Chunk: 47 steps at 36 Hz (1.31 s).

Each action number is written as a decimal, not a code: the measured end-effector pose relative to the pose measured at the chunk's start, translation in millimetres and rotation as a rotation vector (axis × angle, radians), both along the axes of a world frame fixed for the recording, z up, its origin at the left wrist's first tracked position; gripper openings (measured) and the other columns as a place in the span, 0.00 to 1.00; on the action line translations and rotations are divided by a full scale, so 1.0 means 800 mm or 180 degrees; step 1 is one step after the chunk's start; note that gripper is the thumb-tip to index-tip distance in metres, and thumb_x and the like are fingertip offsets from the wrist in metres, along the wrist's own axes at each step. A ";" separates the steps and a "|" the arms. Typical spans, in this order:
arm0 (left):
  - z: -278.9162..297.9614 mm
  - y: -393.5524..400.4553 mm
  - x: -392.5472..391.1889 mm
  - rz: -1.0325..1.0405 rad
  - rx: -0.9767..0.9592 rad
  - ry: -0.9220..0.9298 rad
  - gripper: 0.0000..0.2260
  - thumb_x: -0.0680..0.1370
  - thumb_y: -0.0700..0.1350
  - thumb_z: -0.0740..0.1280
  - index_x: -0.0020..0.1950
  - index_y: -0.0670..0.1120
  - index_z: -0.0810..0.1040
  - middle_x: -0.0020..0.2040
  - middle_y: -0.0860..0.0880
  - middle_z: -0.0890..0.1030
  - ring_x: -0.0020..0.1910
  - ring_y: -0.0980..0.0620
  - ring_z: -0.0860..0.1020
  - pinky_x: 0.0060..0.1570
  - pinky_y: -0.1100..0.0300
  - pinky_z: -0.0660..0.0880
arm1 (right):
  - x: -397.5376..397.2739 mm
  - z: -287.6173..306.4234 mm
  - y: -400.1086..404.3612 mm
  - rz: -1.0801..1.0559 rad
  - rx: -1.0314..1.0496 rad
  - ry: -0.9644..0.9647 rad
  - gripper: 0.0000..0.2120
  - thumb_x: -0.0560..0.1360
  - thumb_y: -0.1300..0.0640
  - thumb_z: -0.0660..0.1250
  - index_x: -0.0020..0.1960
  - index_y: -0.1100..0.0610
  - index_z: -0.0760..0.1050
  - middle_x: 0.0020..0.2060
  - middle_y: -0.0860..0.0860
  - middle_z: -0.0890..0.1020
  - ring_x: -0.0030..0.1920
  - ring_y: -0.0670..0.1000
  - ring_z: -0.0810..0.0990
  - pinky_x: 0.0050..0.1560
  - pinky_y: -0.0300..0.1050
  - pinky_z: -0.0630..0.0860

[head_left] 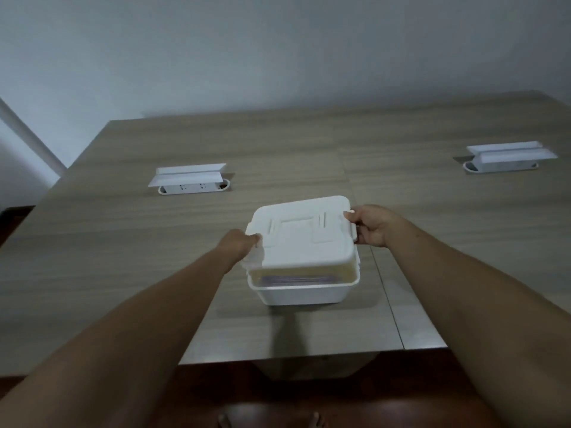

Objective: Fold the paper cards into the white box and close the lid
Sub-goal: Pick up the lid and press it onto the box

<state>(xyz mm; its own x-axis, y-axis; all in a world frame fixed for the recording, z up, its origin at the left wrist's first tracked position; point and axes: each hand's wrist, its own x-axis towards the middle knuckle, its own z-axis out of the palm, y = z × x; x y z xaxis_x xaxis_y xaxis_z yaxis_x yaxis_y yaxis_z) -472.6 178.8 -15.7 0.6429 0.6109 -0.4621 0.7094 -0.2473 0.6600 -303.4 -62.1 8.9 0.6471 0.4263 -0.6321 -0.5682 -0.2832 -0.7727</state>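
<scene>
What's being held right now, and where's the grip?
The lid of the white box, held over it. Left hand grips the lid's left edge, right hand its right edge near the side latch.

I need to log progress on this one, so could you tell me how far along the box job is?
Nearly done. Something flat and purplish, likely the cards, already lies inside the white box. In hand: the left hand and right hand hold the lid by its two ends, tilted over the box with its near edge raised. Left: lower the lid and press it shut.
</scene>
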 end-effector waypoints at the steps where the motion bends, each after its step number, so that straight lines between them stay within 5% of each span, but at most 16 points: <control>1: -0.006 -0.003 -0.002 -0.0062 0.0130 0.0111 0.22 0.74 0.55 0.68 0.58 0.38 0.78 0.59 0.42 0.79 0.54 0.41 0.79 0.52 0.54 0.75 | -0.004 -0.005 -0.001 0.0042 -0.0095 -0.0054 0.14 0.80 0.62 0.59 0.65 0.63 0.72 0.43 0.54 0.81 0.38 0.53 0.82 0.25 0.44 0.80; 5: -0.033 -0.007 -0.014 -0.0108 0.0274 0.0039 0.35 0.71 0.61 0.70 0.70 0.41 0.70 0.68 0.43 0.76 0.63 0.42 0.76 0.59 0.53 0.74 | -0.013 -0.029 -0.011 0.0141 -0.0571 -0.0368 0.13 0.79 0.60 0.62 0.61 0.64 0.75 0.45 0.56 0.82 0.43 0.55 0.82 0.38 0.50 0.81; 9: -0.038 -0.002 -0.019 -0.0120 0.0250 0.0057 0.32 0.59 0.65 0.75 0.52 0.42 0.81 0.51 0.44 0.85 0.49 0.45 0.83 0.51 0.49 0.81 | -0.019 -0.040 -0.020 0.0209 -0.1066 -0.1046 0.12 0.76 0.55 0.65 0.56 0.61 0.79 0.49 0.57 0.83 0.46 0.57 0.82 0.40 0.47 0.80; 13: -0.030 -0.004 -0.027 -0.0241 0.0104 0.0210 0.25 0.65 0.60 0.76 0.48 0.40 0.82 0.45 0.44 0.85 0.44 0.46 0.85 0.44 0.51 0.82 | -0.019 -0.049 -0.022 0.0454 -0.1605 -0.1854 0.19 0.72 0.48 0.67 0.59 0.55 0.78 0.57 0.57 0.80 0.47 0.56 0.80 0.46 0.48 0.77; 16: -0.036 -0.005 -0.033 -0.0134 -0.0058 0.0153 0.22 0.68 0.57 0.75 0.50 0.41 0.79 0.48 0.43 0.85 0.44 0.46 0.85 0.44 0.51 0.81 | -0.025 -0.059 -0.021 0.0552 -0.1763 -0.1698 0.25 0.72 0.48 0.67 0.67 0.55 0.72 0.65 0.57 0.72 0.56 0.60 0.79 0.46 0.51 0.80; 22: -0.036 -0.013 -0.023 -0.0032 0.0038 0.0127 0.23 0.69 0.58 0.74 0.52 0.41 0.79 0.50 0.43 0.83 0.51 0.42 0.82 0.48 0.48 0.80 | -0.034 -0.065 -0.019 0.0337 -0.1604 -0.1126 0.18 0.75 0.48 0.61 0.55 0.60 0.78 0.51 0.59 0.82 0.50 0.61 0.82 0.50 0.58 0.82; 26: -0.046 -0.002 -0.023 0.0174 -0.1129 0.0166 0.27 0.68 0.60 0.73 0.62 0.48 0.75 0.56 0.49 0.82 0.54 0.45 0.81 0.54 0.47 0.79 | -0.030 -0.077 -0.022 -0.0019 -0.1239 -0.0486 0.22 0.74 0.42 0.64 0.58 0.58 0.75 0.52 0.56 0.81 0.52 0.60 0.81 0.54 0.59 0.80; 29: -0.058 -0.004 -0.025 0.0534 -0.1800 -0.0106 0.16 0.74 0.52 0.72 0.58 0.47 0.78 0.58 0.47 0.82 0.51 0.47 0.81 0.59 0.47 0.76 | -0.028 -0.083 -0.028 -0.0201 -0.0840 -0.0099 0.20 0.74 0.43 0.67 0.59 0.56 0.76 0.51 0.54 0.83 0.50 0.58 0.82 0.52 0.57 0.81; 34: -0.069 -0.009 -0.025 0.0962 -0.2197 -0.0364 0.17 0.73 0.48 0.73 0.58 0.42 0.79 0.51 0.46 0.82 0.49 0.46 0.79 0.46 0.49 0.78 | -0.015 -0.091 -0.035 -0.0308 -0.0670 -0.0067 0.25 0.69 0.45 0.74 0.59 0.60 0.77 0.56 0.55 0.83 0.55 0.58 0.82 0.59 0.58 0.78; 37: -0.067 -0.006 -0.014 0.0958 -0.1928 -0.0469 0.15 0.74 0.44 0.72 0.58 0.41 0.79 0.50 0.46 0.83 0.47 0.46 0.79 0.47 0.50 0.76 | -0.007 -0.090 -0.026 -0.0345 -0.1040 -0.0427 0.31 0.67 0.43 0.75 0.61 0.62 0.76 0.57 0.57 0.81 0.55 0.59 0.81 0.59 0.55 0.78; 40: -0.065 -0.013 -0.003 0.0890 -0.1163 -0.0525 0.13 0.74 0.43 0.71 0.59 0.43 0.79 0.53 0.45 0.83 0.49 0.44 0.80 0.51 0.52 0.76 | -0.014 -0.082 -0.008 -0.0368 -0.1440 -0.0874 0.24 0.74 0.48 0.69 0.60 0.66 0.76 0.56 0.61 0.81 0.51 0.60 0.80 0.48 0.47 0.76; 47: -0.067 -0.063 -0.002 0.0698 0.0382 -0.0566 0.18 0.81 0.44 0.60 0.70 0.43 0.72 0.65 0.42 0.78 0.64 0.41 0.75 0.61 0.54 0.69 | -0.046 -0.085 0.020 -0.0303 -0.1953 -0.1548 0.16 0.81 0.57 0.55 0.60 0.67 0.72 0.59 0.63 0.78 0.59 0.62 0.77 0.47 0.45 0.68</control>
<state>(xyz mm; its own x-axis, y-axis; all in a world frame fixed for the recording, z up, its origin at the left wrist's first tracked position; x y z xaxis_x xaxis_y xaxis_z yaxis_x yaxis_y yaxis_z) -474.0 128.1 -69.5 0.5540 0.7874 -0.2702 0.6304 -0.1849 0.7539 -340.3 -46.0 -59.2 0.9275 0.0218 -0.3732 -0.2498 -0.7066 -0.6620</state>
